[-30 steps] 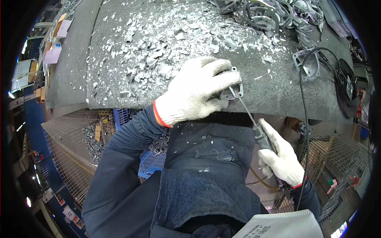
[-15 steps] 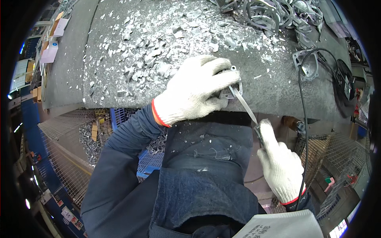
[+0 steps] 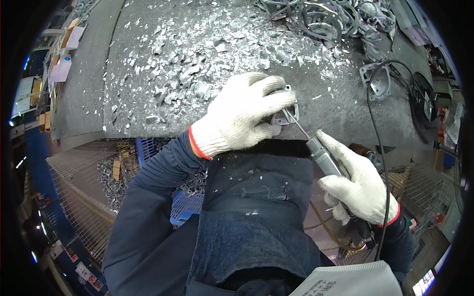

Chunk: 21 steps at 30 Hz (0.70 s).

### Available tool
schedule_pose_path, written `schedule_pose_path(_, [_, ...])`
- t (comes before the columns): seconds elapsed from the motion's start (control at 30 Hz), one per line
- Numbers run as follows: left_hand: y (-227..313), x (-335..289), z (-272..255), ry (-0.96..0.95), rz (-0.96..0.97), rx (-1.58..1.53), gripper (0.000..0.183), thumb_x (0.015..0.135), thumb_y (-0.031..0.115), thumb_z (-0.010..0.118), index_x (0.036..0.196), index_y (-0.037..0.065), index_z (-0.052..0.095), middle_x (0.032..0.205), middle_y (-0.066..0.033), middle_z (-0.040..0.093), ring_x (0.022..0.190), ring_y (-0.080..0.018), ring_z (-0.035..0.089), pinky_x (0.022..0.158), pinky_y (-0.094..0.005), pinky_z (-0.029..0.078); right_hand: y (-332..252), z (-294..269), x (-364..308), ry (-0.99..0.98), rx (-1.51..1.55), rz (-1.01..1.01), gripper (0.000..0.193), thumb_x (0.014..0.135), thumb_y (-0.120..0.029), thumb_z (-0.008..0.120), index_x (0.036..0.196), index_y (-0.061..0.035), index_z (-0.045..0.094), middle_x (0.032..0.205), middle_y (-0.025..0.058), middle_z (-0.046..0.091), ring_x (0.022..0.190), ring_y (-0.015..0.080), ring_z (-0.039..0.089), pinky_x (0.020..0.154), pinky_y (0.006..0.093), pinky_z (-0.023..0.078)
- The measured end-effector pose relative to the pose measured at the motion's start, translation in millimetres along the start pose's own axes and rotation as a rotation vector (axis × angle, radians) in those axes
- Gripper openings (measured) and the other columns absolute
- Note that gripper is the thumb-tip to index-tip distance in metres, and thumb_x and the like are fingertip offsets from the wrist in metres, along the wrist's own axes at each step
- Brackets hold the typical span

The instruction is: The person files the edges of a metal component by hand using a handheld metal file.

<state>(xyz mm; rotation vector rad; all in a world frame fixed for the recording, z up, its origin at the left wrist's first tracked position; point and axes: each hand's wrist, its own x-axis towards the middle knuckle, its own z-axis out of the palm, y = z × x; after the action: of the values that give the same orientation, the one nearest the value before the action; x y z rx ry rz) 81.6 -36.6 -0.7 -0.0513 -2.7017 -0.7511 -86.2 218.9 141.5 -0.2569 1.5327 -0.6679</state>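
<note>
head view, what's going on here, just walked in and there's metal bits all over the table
A person in white gloves is working at the near edge of a dark table. The left hand holds a small metal part against it. The right hand grips a grey-handled tool, its thin end reaching to that part; the exact contact is hard to see. Metal flakes lie scattered beyond the left hand, and more metal pieces are heaped at the far right.

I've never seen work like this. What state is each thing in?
Left hand: gloved, closed on small metal casting
Right hand: gloved, gripping grey-handled tool
Small metal casting: partly covered
Grey-handled tool: tip at the casting
Metal flakes: scattered across worktable
Larger castings: heaped, far right
Black cable: bent in an arch
</note>
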Motion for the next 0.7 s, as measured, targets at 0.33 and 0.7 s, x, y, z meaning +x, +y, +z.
schedule_pose_path(0.33, [-2,-6,3,-0.037,-0.077,-0.028,0.091,0.073,0.023,0.099,0.159,0.015,0.071,0.163,-0.0160,0.072,0.145,-0.0454,0.068,0.122,-0.0584,0.053,20,-1,4,0.170,-0.211,-0.148,0.090,0.100,-0.007,0.070,0.185,-0.0091,0.042,0.085,0.0116,0.074,0.062,0.0168,0.070,0.059,0.0337,0.059])
schedule_pose_path(0.7, [1,-4,-4,-0.132,-0.070,0.000,0.087,0.075,0.027,0.099,0.158,0.019,0.073,0.166,-0.0138,0.071,0.152,-0.0447,0.064,0.126,-0.0589,0.047,7,-30,7,0.492,-1.594,-0.594,0.058,0.108,-0.015,0.071,0.159,-0.0420,0.072,0.093,0.0170,0.068,0.078,0.0377,0.080,0.069,0.0517,0.064])
